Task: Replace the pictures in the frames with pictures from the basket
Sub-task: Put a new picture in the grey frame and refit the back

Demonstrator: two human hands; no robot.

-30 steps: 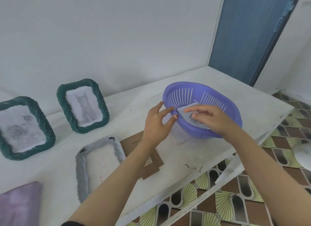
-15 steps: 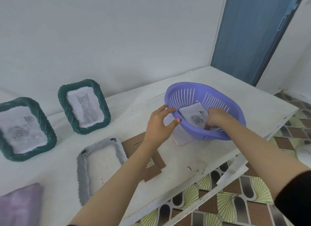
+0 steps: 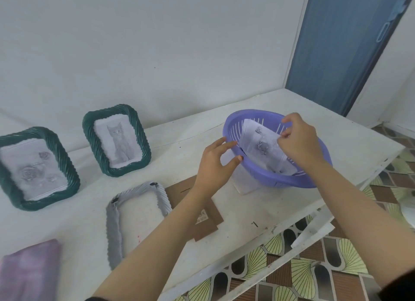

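A purple slotted basket (image 3: pixel 265 177) sits tilted on the white table (image 3: pixel 184 143). Inside it my right hand (image 3: pixel 298 141) pinches a rose picture (image 3: pixel 260 143) by its right edge and holds it raised. My left hand (image 3: pixel 213 164) steadies the basket, thumb on its near-left rim, fingers spread. Two green frames stand against the wall: one with a rose picture (image 3: pixel 36 168), one with a cat picture (image 3: pixel 116 141). A grey frame (image 3: pixel 134 217) lies face down and empty, with its brown backing board (image 3: pixel 202 213) beside it under my left forearm.
A purple cloth (image 3: pixel 29 271) lies at the table's front left corner. A white sheet (image 3: pixel 244 184) pokes out under the basket. The table's front edge runs diagonally above a patterned tile floor (image 3: pixel 314 267). A blue door (image 3: pixel 341 49) stands at the back right.
My right hand has taken hold of the rose picture and lifted it up toward the basket's far side. The basket has tipped a little. My left hand stays at the rim.
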